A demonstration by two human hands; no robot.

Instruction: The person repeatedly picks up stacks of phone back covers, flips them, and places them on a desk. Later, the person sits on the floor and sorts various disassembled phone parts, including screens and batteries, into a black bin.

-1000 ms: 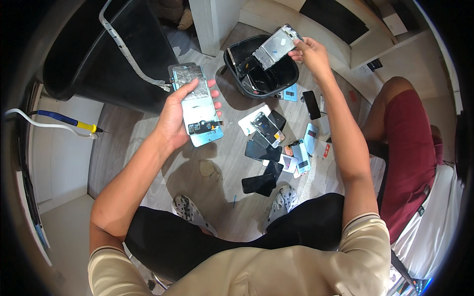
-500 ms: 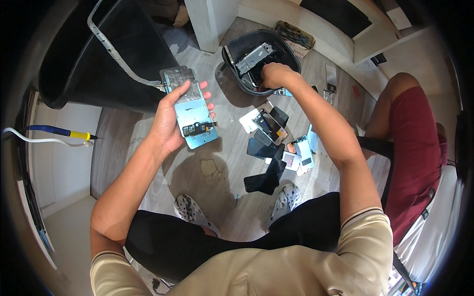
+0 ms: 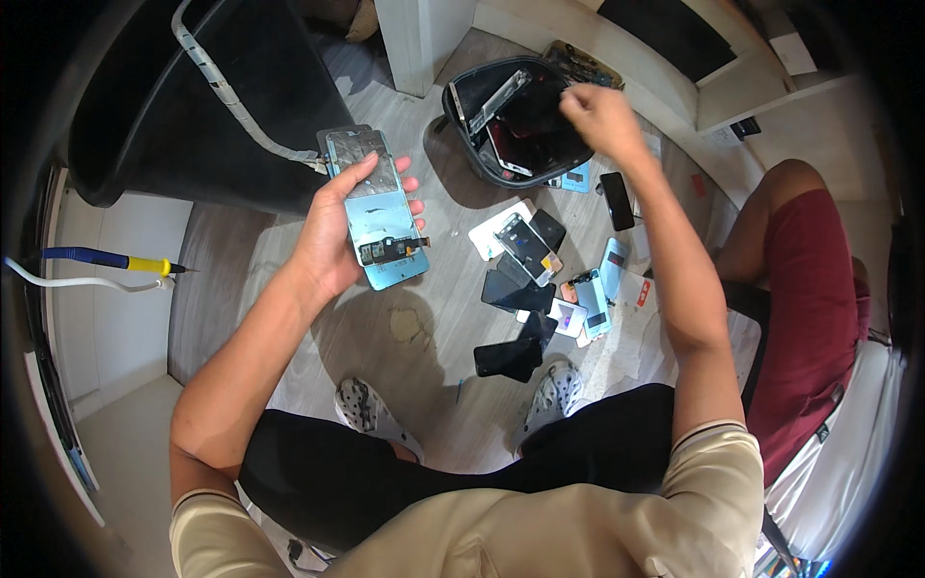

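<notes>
My left hand [image 3: 337,226] is wrapped round a small stack of phone screens [image 3: 381,223], their pale blue backs up. A dark flex cable crosses the lower part, and the thumb presses on the grey upper part. Over the right rim of a black plastic bin [image 3: 458,144], my right hand [image 3: 602,118] has its fingers curled closed; what they hold, if anything, is hidden. Inside the bin, a silver phone frame [image 3: 498,100] leans at the left, and a white-edged phone screen [image 3: 509,149] lies near the front wall.
Several phone screens [image 3: 525,249] lie in a loose pile on the grey wood floor before my feet. A black phone [image 3: 617,200] lies right of the bin. At far left is a blue-and-yellow soldering iron [image 3: 116,260]. Another person's knee [image 3: 795,183] is at right.
My right hand has come up out of the bin and moved right to its rim. The silver frame inside has tipped more upright, and the white-edged screen shows more. My left hand keeps its hold.
</notes>
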